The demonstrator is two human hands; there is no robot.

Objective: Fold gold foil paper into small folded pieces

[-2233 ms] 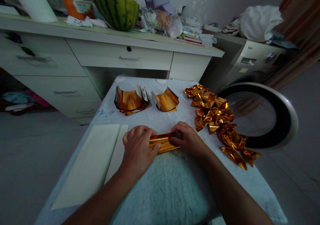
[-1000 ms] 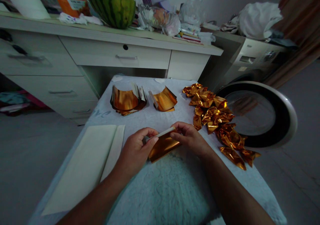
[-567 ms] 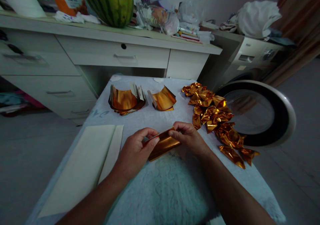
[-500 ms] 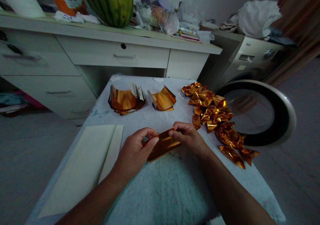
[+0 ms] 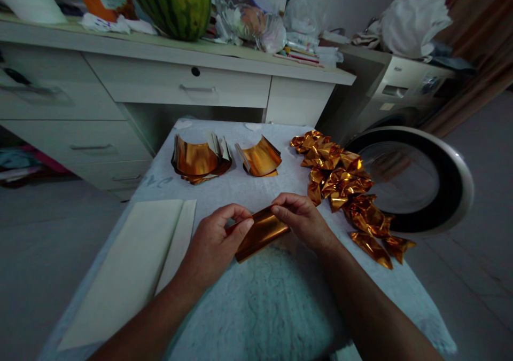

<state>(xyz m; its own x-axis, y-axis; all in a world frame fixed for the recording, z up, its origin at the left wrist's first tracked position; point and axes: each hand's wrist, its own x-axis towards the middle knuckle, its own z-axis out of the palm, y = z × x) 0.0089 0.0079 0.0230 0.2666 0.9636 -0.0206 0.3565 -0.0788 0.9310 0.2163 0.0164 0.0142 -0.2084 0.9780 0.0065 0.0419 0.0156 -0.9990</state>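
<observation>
Between my hands is a sheet of shiny gold foil paper [image 5: 262, 233], its far edge pinched at both ends. My left hand [image 5: 218, 238] grips the left end between thumb and fingers; my right hand [image 5: 300, 217] pinches the right end the same way. The sheet slopes down toward me over the cloth-covered table. Beyond it stand a larger stack of curled gold foil sheets [image 5: 196, 159] and a smaller curled stack [image 5: 262, 157]. To the right lies a pile of folded gold foil pieces [image 5: 339, 174].
White paper sheets [image 5: 124, 265] lie on the left of the table [image 5: 256, 307]. Behind is a drawered counter [image 5: 224, 56] with a watermelon [image 5: 172, 6] and plastic bags. The open round door [image 5: 452, 185] of a washing machine [image 5: 404, 83] stands close to the table's right edge.
Both hands keep their pinch on the foil sheet, which has tilted slightly, showing a brighter sheen. My right hand has shifted a little left and up. The whole view has moved slightly.
</observation>
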